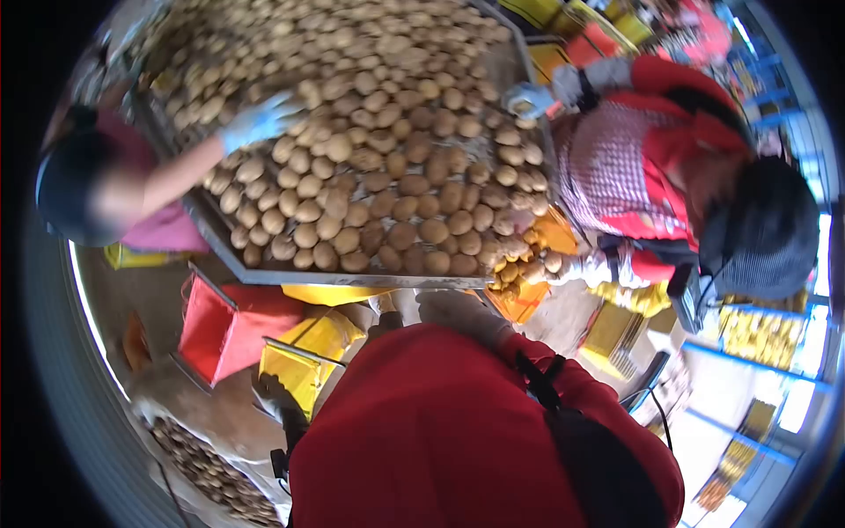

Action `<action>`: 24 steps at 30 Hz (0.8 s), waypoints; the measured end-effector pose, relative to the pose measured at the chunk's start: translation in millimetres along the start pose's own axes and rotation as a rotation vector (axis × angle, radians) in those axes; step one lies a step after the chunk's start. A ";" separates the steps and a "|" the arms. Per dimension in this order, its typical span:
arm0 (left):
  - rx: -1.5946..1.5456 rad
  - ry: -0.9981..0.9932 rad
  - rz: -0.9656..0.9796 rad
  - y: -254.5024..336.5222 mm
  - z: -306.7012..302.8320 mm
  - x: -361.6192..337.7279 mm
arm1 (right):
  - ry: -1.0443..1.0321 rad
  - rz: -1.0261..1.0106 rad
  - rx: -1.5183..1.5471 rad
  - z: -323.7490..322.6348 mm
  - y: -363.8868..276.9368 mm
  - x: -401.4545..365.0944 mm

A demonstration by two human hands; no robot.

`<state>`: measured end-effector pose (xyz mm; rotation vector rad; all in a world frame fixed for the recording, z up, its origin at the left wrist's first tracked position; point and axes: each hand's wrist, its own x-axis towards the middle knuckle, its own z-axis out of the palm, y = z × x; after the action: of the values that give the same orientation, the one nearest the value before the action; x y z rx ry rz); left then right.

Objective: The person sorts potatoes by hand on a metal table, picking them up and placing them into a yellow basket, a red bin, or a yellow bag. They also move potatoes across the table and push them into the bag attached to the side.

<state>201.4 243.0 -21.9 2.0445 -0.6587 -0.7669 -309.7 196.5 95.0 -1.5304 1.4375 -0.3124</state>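
Observation:
My right hand [462, 315], in a pale grey glove, is just under the near rim of a big sorting table [370, 280], in front of my red jacket. Its fingers look stretched out toward the left, with nothing visible in them. My left hand [279, 394], dark-gloved and in shade, hangs low on the left. It overlaps the mouth of a yellow basket [321, 348] with a bar handle; I cannot tell whether its fingers grip that basket. Many round brown potatoes [403, 235] cover the table, densest at the far side.
On the left a person stretches a blue-gloved hand [260, 123] over the potatoes. At right another person in red has one blue-gloved hand [528, 99] at the rim and one beside an orange basket [519, 304]. A red basket [238, 330] and a potato sack [207, 466] stand lower left.

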 end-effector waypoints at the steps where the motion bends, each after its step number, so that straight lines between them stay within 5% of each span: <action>1: -0.017 -0.168 0.095 25.5 14.4 1.6 | -0.001 0.060 0.027 -4.9 -1.5 -10.5; 3: 0.013 -0.390 0.317 97.5 75.4 -6.9 | -0.005 0.146 0.071 -11.6 2.6 -35.4; 5: 0.358 -0.419 0.628 166.4 135.7 -29.2 | -0.015 0.197 0.062 -15.3 16.0 -53.3; 8: 0.344 -0.478 0.863 210.2 205.9 -42.9 | 0.137 0.144 0.110 -17.3 27.0 -75.3; 11: 0.210 -0.588 0.798 239.7 242.9 -64.1 | 0.227 0.115 0.175 -12.7 41.1 -81.7; 17: 0.461 -0.427 1.242 240.6 251.2 -50.7 | 0.337 -0.097 0.022 -17.1 48.8 -55.3; 24: 0.798 -0.314 1.198 199.3 258.9 8.3 | 0.417 -0.360 -0.222 -17.4 11.4 22.9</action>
<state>-13.0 0.5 22.8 1.6397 -2.3389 -0.0567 -323.6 170.5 85.3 -1.9947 1.5434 -0.7444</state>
